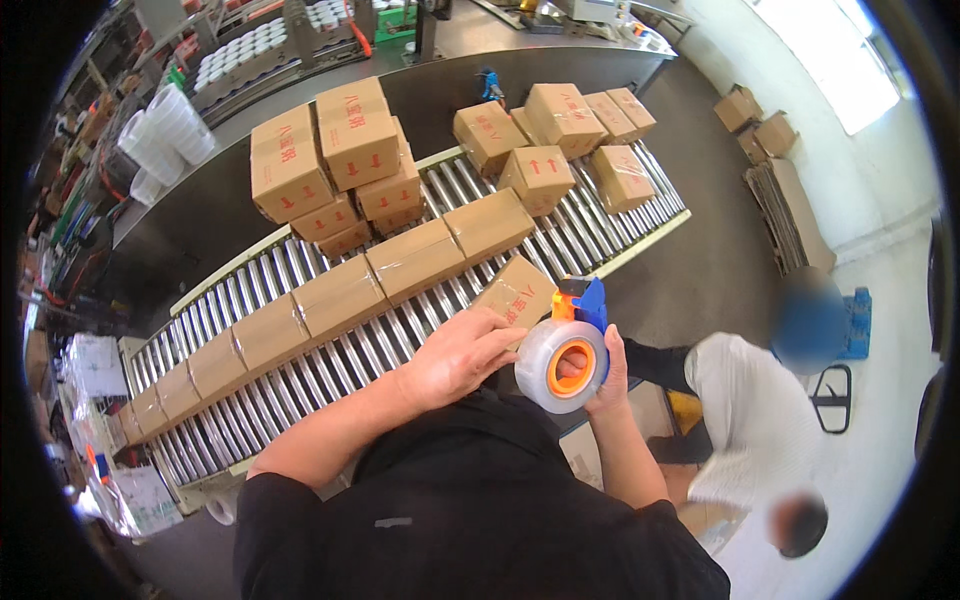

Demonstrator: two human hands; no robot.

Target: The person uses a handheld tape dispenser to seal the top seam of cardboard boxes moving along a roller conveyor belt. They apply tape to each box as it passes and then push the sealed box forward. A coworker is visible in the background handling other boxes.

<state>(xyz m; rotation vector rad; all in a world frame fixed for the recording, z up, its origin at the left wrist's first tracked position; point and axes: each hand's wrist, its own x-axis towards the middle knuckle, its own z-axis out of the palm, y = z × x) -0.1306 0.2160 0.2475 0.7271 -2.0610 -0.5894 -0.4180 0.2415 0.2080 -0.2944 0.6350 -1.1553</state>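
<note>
My right hand (613,372) is closed round a tape dispenser with an orange hub and a blue handle, held upright. A wide roll of clear tape (541,368) sits on it, and its orange and blue head touches or overlaps a small cardboard box (516,290). My left hand (462,352) grips the near side of that box, its fingers bent and close together; the fingertips are partly hidden next to the roll. Just beyond lies a long row of taped cardboard boxes (336,296), set end to end.
A roller conveyor (400,335) runs across in front of me. More boxes are stacked on its far side, including a tall carton (287,163). To my right a person in a white shirt (755,405) bends down, near a blue stool (855,325). Flattened cardboard (788,215) leans against the wall.
</note>
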